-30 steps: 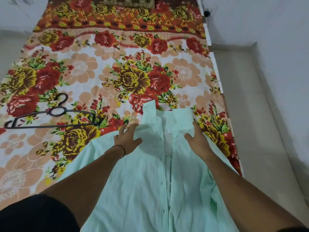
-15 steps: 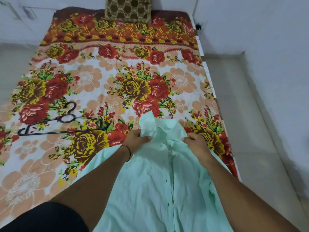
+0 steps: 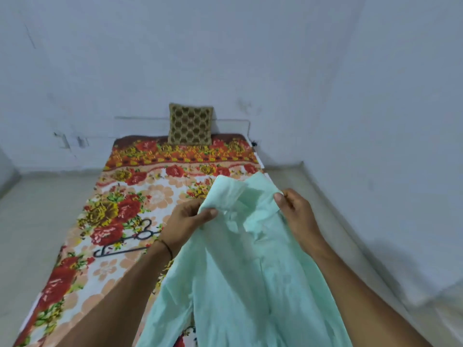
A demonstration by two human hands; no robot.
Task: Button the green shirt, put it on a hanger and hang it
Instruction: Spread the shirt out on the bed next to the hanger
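Note:
The pale green shirt (image 3: pixel 240 266) hangs lifted off the bed, held up by its shoulders with the collar at the top. My left hand (image 3: pixel 186 221) grips the left shoulder of the shirt near the collar, thumb on top of the cloth. My right hand (image 3: pixel 295 211) pinches the right shoulder edge. The front placket runs down the middle; I cannot make out its buttons. A black hanger (image 3: pixel 130 242) lies flat on the bed to the left of my left forearm, partly hidden by it.
The bed is covered by a floral sheet (image 3: pixel 130 196) in red, yellow and peach. A brown patterned cushion (image 3: pixel 190 123) leans against the far wall. Pale floor (image 3: pixel 325 221) runs along the bed's right side up to a white wall.
Both hands went from lying on the shirt to gripping its shoulders and have lifted it off the bed. The view has tilted up toward the far wall.

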